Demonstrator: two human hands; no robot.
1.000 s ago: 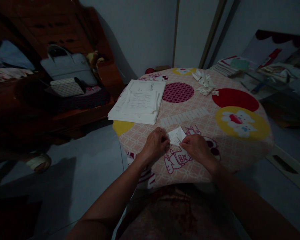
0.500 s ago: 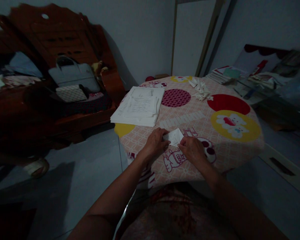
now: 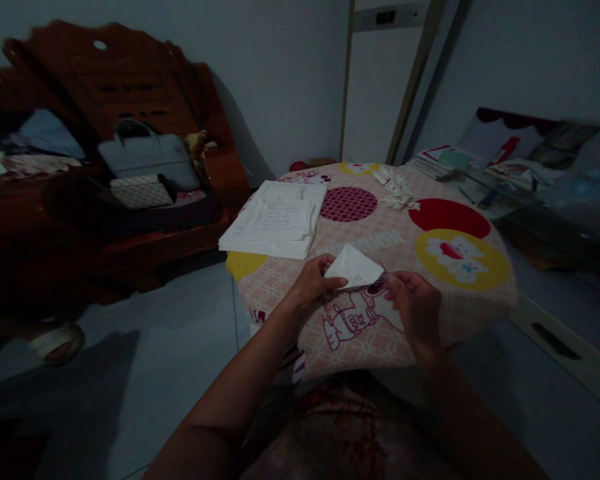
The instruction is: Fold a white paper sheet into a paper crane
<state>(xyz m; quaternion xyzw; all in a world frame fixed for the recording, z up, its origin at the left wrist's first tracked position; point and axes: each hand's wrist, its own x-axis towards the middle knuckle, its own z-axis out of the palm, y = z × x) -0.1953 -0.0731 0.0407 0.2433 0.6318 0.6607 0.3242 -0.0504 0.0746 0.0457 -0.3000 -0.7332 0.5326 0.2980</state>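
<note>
A small white paper (image 3: pixel 354 267), folded into a pointed shape, is tilted up just above the tablecloth near the table's front. My left hand (image 3: pixel 313 283) is closed on its left corner, thumb on the near face and fingers behind. At the opposite corner, the fingers of my right hand (image 3: pixel 414 300) are pinched together at the paper's edge; their tips are somewhat blurred. Behind the folded paper lies a row of small white paper strips (image 3: pixel 375 243) on the cloth. To the left rests a stack of white sheets (image 3: pixel 275 220), some with writing.
A patterned cloth covers the round table (image 3: pixel 325 347). Crumpled white scraps (image 3: pixel 397 190) lie at its far side. Beyond the right edge stands a glass-topped surface (image 3: pixel 510 193) with papers. A wooden chair (image 3: pixel 130 87) holding a pale handbag (image 3: pixel 147 160) is at left, near someone's sandalled foot (image 3: pixel 57 343).
The folded paper has been raised and turned, showing a larger plain face. My right hand has shifted right and turned more upright. The view has tilted slightly upward.
</note>
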